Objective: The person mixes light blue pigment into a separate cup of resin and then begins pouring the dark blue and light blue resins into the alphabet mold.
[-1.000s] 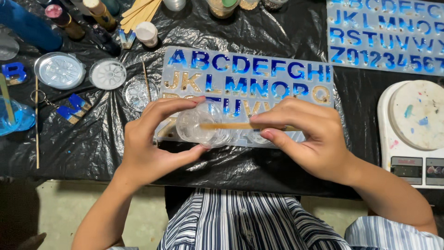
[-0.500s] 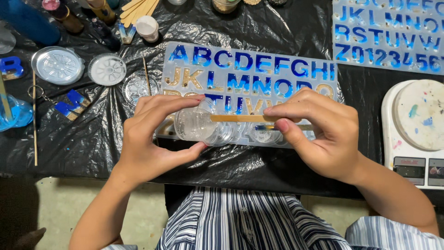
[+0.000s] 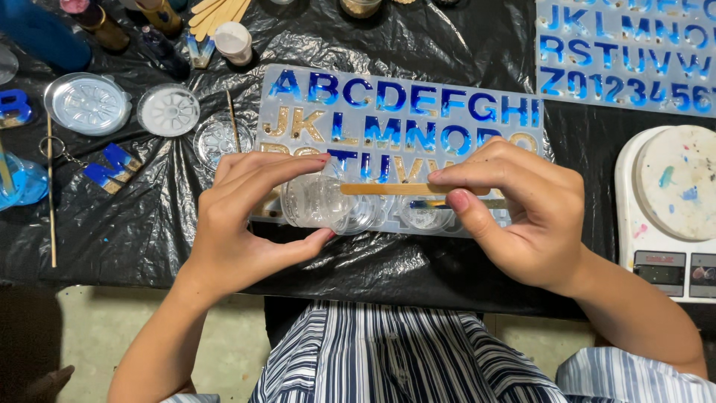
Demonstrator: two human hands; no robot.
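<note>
1. Since a moment ago, the wooden stick (image 3: 395, 189) has come up a little and now lies flat and level, and the left thumb has slid under the cup.
2. The left hand (image 3: 239, 216) has its grip closed around a small clear plastic cup (image 3: 313, 201). The fingers are on top and the thumb is below.
3. The cup lies on its side, with its open end facing the right hand.
4. The right hand (image 3: 522, 216) pinches the stick between a finger on top and the thumb below. Its grip is tight on the stick.
5. One end of the stick reaches to the mouth of the cup. I cannot tell how far it goes in.
6. Both hands are over the near edge of a see-through letter mold (image 3: 403, 134). Many of its letters are filled with blue, and a few look gold.
7. The mold lies on a black plastic sheet (image 3: 149, 224) that covers the desk.
8. A second letter mold (image 3: 626, 52) with blue letters is at the far right.
9. A white scale (image 3: 664, 209) with paint spots sits just to the right of the right hand.
10. Two round clear molds (image 3: 89, 103) lie to the left, near a thin stick (image 3: 51, 194) and a blue letter on a key ring (image 3: 108, 168).
11. A striped shirt (image 3: 403, 358) shows at the bottom.
</note>
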